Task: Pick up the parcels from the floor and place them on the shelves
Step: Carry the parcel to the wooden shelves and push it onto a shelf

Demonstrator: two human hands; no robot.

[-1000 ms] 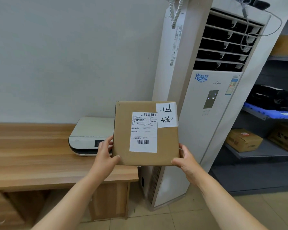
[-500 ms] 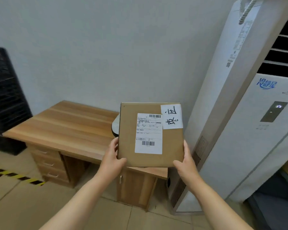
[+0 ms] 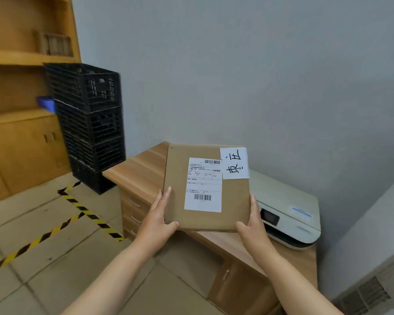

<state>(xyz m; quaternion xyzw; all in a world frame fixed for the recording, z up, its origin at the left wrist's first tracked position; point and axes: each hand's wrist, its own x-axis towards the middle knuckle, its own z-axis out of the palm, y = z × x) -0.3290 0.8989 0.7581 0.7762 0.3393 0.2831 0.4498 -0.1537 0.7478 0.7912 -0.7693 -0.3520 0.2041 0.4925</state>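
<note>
View has swung left off the air conditioner; wooden shelving (image 3: 21, 57) now in frame, probably the target; cardboard parcel (image 3: 206, 187) carried above the desk (image 3: 141, 169), left hand (image 3: 157, 220) and right hand (image 3: 251, 226) clamping its lower edges.

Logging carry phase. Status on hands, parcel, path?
Left hand and right hand grip flat brown cardboard parcel, held upright. Wooden desk directly ahead. Not shelved yet.

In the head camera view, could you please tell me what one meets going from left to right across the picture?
Wooden shelf unit → stack of black crates → left hand → cardboard parcel, held by both hands → right hand → white printer on the desk.
</note>
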